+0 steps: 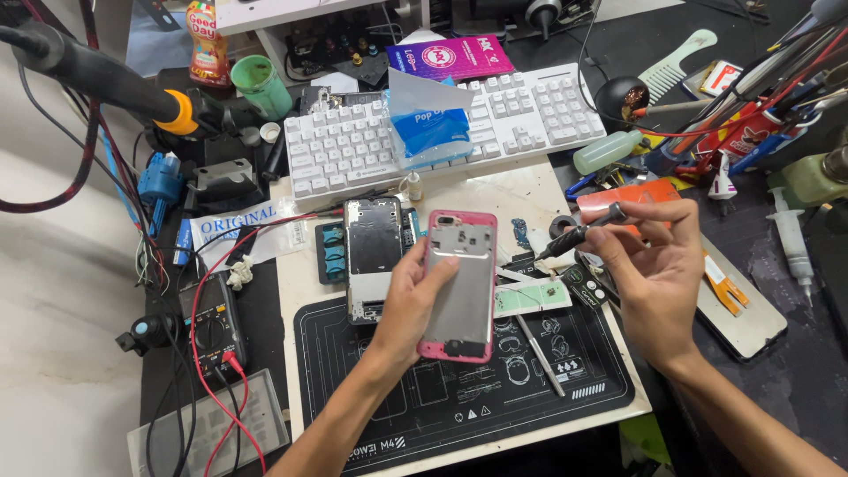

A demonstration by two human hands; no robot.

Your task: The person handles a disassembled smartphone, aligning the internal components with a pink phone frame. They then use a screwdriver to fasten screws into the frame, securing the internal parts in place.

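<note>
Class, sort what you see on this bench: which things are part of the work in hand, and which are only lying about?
In hand:
left hand holding pink-rimmed phone housing
right hand holding black screwdriver
opened silver phone frame
black work mat

Lying about:
white keyboard
blue tissue pack
white comb
black multimeter

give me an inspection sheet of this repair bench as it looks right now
surface: black mat on a pale board, dark bench around it
job's things: pink phone shell, open side up; second phone frame lying beside it
clutter: keyboard, tissue pack, multimeter, syringe, comb
grippers: left hand holds the shell; right hand holds a black screwdriver
cables: red leads from the multimeter
surroundings: tool clutter at right, pale floor at left
</note>
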